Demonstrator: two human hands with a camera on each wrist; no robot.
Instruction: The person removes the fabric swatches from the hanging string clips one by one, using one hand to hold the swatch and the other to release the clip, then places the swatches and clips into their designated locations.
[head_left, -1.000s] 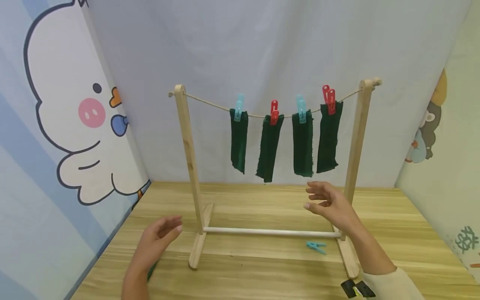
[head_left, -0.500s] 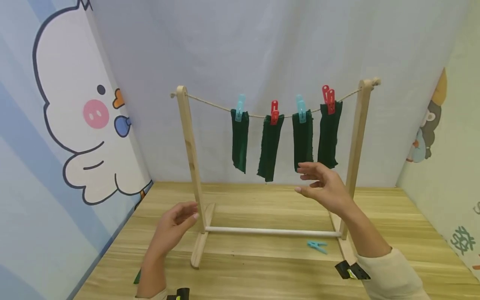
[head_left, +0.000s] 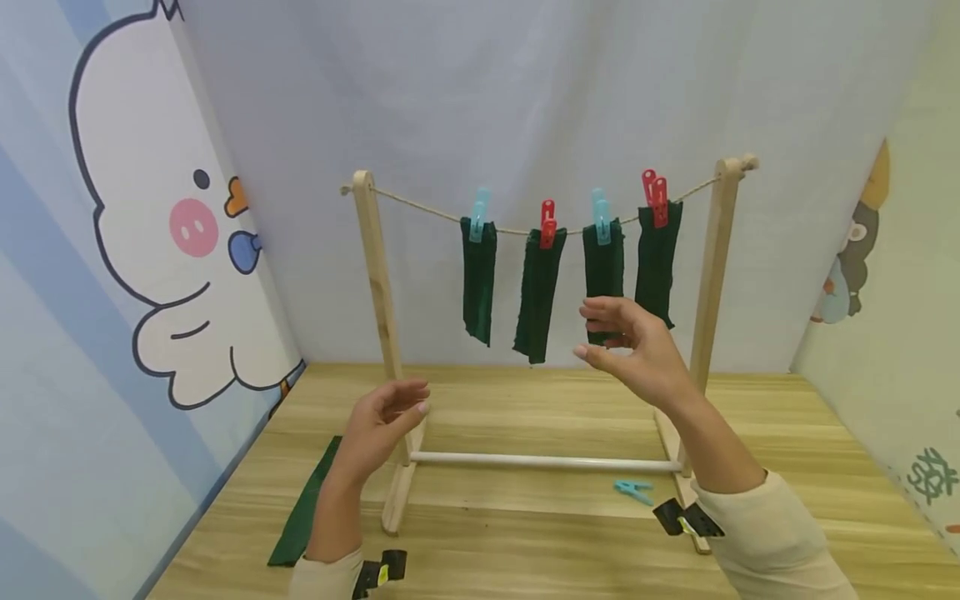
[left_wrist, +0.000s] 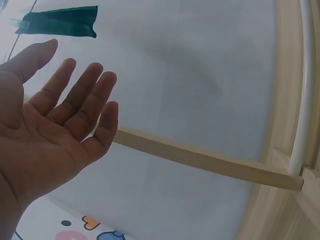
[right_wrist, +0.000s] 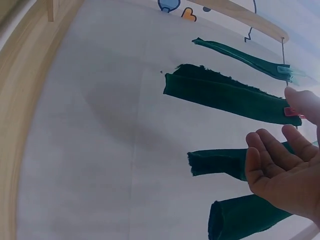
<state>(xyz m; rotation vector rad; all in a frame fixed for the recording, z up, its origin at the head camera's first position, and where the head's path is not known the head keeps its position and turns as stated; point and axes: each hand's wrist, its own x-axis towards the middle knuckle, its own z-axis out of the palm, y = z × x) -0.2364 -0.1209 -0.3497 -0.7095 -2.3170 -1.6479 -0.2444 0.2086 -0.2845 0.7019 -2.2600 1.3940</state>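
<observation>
Several dark green cloth strips [head_left: 537, 296] hang from a cord [head_left: 420, 203] between two wooden posts, under light blue clothespins [head_left: 477, 218] and red clothespins [head_left: 658, 202]. My right hand [head_left: 645, 350] is raised, fingers loosely bent and holding nothing, and overlaps the lower part of the third strip from the left. In the right wrist view its palm [right_wrist: 295, 180] faces the strips. My left hand [head_left: 378, 429] hovers beside the left post [head_left: 381, 283], thumb apart from the fingers, with nothing in it. Its bare palm [left_wrist: 55, 130] shows in the left wrist view.
Another green cloth strip [head_left: 303, 517] lies on the wooden table [head_left: 525, 550], partly behind the left forearm. A loose blue clothespin [head_left: 633, 491] rests near the right foot of the rack. A white crossbar [head_left: 540, 461] joins the posts low down.
Both hands have risen. The left has moved rightward to the left post, uncovering more of the strip on the table; the right has gone up and slightly left to the hanging strips.
</observation>
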